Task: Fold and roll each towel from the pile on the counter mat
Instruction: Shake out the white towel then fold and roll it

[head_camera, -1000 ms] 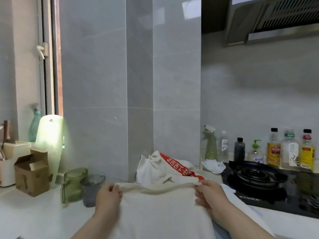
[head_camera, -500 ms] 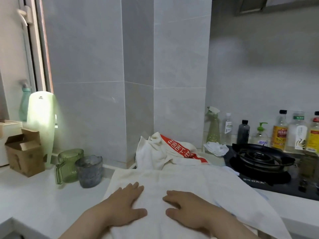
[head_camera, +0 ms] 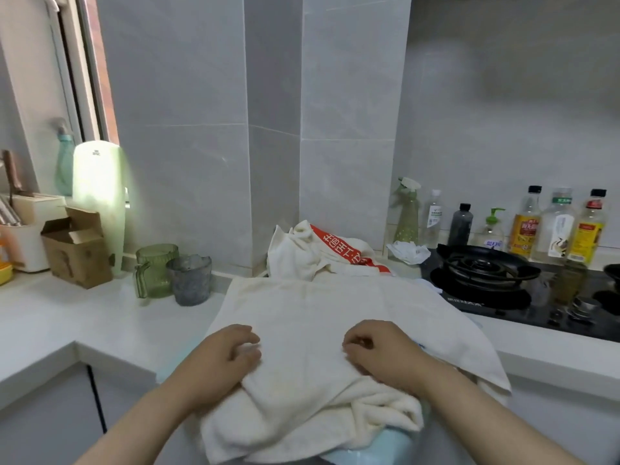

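Note:
A cream towel (head_camera: 312,317) lies spread over the counter in front of me, its near part bunched and hanging over the edge. A light blue mat (head_camera: 379,453) shows beneath that near edge. My left hand (head_camera: 231,350) and my right hand (head_camera: 379,350) both lie on the towel with fingers curled, pinching its cloth. Behind the towel, against the tiled corner, sits a pile of white towels (head_camera: 302,256), one with a red band and white lettering (head_camera: 345,250).
A green glass mug (head_camera: 154,270) and a grey cup (head_camera: 191,280) stand left of the towel, beside a cardboard box (head_camera: 75,250). At right is a black gas hob (head_camera: 486,273), with several bottles (head_camera: 557,226) behind it and a crumpled white rag (head_camera: 409,251).
One second ago both hands held the towel's top edge up. They laid it flat and pressed it with open palms; now they have drawn back toward me and curled into the cloth.

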Demonstrator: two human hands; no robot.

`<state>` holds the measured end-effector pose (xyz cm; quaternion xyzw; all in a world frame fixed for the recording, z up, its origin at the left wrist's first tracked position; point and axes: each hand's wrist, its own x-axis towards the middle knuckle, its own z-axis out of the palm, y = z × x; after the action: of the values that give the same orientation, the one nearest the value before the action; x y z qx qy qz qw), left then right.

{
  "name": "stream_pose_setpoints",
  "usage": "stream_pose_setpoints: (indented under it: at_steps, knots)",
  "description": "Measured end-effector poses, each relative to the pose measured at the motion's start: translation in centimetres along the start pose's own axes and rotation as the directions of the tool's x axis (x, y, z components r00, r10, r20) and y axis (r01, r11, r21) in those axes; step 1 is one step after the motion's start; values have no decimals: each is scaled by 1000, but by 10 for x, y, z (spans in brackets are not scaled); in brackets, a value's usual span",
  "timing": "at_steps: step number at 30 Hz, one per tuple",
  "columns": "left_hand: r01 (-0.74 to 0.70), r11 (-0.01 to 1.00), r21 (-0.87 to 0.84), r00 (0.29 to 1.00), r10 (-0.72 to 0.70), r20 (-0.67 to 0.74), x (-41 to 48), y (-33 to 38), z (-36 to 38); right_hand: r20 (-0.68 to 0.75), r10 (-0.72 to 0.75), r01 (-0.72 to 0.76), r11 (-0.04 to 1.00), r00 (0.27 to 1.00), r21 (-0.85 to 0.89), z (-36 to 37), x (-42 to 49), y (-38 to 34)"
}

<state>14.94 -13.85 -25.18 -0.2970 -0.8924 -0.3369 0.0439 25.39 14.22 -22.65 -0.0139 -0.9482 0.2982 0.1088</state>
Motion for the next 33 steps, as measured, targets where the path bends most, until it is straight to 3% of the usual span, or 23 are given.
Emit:
stream_pose_setpoints:
  at_steps: [5, 9, 12, 14, 16, 21, 27, 33]
  knots:
    - [-12, 1000, -14, 984, 9, -177, -59, 10, 11, -51, 41, -39, 999, 998, 28, -8, -47, 7]
    - [122, 992, 23, 950, -110, -291, -88, 7, 23, -38, 107, -104, 992, 994, 72, -10, -76, 8]
    - [263, 951, -161, 875, -306, -376, -100, 13, 26, -10, 179, -175, 971, 984, 164, -17, -88, 5]
    - [359, 832, -422, 811, -502, -301, -104, 16, 27, 17, 240, -237, 942, 971, 238, -22, -95, 4]
    - [365, 672, -644, 794, -586, -161, -107, 15, 29, 81, 244, -256, 938, 967, 235, -25, -100, 7]
    - [429, 303, -851, 754, -639, 152, -109, 17, 40, 163, 263, -303, 896, 951, 325, -21, -109, 23]
    - [357, 342, -869, 756, -653, 54, -113, 10, 46, 152, 212, -254, 897, 965, 361, -20, -111, 30]
    - [323, 381, -866, 755, -656, -7, -109, 9, 42, -95, 218, -191, 953, 971, 233, -15, -111, 28]
